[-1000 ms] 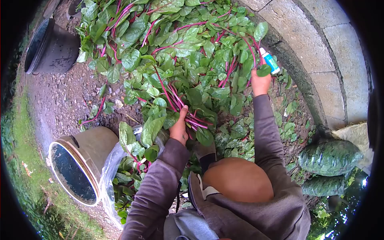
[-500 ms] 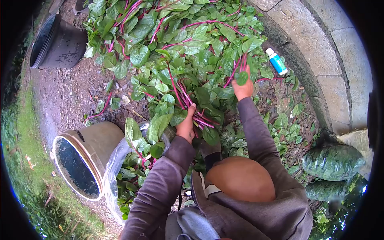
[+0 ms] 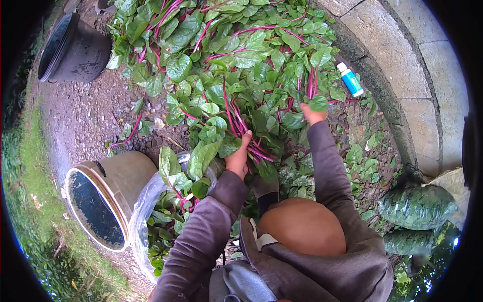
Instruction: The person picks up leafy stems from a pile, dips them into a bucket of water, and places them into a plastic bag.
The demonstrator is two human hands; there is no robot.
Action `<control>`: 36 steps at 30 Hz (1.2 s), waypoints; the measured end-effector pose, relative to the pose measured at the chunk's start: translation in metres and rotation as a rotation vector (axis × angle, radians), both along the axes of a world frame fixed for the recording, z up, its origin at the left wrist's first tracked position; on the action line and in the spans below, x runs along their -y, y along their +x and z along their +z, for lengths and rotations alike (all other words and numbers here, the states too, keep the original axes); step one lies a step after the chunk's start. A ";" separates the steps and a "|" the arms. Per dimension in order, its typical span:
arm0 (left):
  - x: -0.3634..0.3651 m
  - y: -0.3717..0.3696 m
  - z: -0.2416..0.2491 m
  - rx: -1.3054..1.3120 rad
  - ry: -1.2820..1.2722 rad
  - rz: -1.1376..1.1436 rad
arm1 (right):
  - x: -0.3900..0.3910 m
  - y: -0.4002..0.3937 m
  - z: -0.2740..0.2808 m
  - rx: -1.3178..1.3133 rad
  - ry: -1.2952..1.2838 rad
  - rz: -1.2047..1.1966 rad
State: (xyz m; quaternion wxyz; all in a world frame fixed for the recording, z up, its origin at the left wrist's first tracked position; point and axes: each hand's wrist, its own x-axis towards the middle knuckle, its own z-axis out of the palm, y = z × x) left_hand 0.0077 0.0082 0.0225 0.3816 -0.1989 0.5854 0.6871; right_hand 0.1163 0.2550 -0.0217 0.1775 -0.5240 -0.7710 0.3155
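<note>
Our left hand point(image 3: 240, 157) clasps a Malabar spinach bunch point(image 3: 238, 122) on the heap's point(image 3: 254, 53) near side; our right hand point(image 3: 315, 116) holds upright stems point(image 3: 312, 83). We judge both light, leaves tender, stems firmer and best gripped low.

An outdoor yard or garden, perhaps: bare gravelly soil point(image 3: 90, 116), grass point(image 3: 40, 186), and a curved block wall point(image 3: 397, 65).

A black bucket point(image 3: 88, 53) lies tipped; pale blocks point(image 3: 385, 63) curve.
</note>
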 end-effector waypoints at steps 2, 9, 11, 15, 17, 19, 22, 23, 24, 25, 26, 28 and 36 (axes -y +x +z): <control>-0.002 0.000 0.005 -0.022 0.024 0.001 | -0.024 0.020 0.004 0.135 0.012 -0.010; -0.002 0.000 0.005 -0.021 0.059 -0.002 | 0.032 -0.019 0.094 0.059 0.138 0.158; -0.002 0.000 0.003 -0.052 0.054 -0.023 | 0.069 -0.031 0.067 -0.024 0.062 0.355; -0.001 0.000 -0.003 -0.043 -0.015 -0.096 | 0.108 -0.029 0.025 -0.135 -0.104 0.524; 0.000 0.002 0.005 -0.065 -0.062 -0.130 | 0.113 -0.025 0.031 -0.150 -0.259 0.518; -0.002 0.003 0.013 -0.064 -0.063 -0.156 | 0.105 -0.019 0.045 -0.071 -0.358 0.537; -0.001 0.005 0.011 -0.111 -0.066 -0.268 | 0.096 -0.020 0.037 -0.204 -0.316 0.678; -0.001 0.004 0.013 -0.125 -0.073 -0.308 | 0.088 -0.018 0.029 -0.152 -0.232 0.765; -0.001 0.004 0.015 -0.145 -0.127 -0.353 | 0.078 -0.017 0.034 0.136 -0.356 0.875; -0.001 0.004 0.017 -0.137 -0.109 -0.323 | 0.077 -0.014 0.038 0.005 -0.479 0.791; -0.002 0.003 0.019 -0.129 -0.091 -0.294 | 0.078 -0.011 0.042 -0.126 -0.599 0.701; -0.005 0.004 0.014 -0.131 -0.034 -0.231 | 0.078 -0.015 0.056 -0.204 -0.864 0.534; -0.005 -0.011 0.030 0.280 0.392 -0.257 | 0.114 -0.049 0.080 0.249 -0.308 0.681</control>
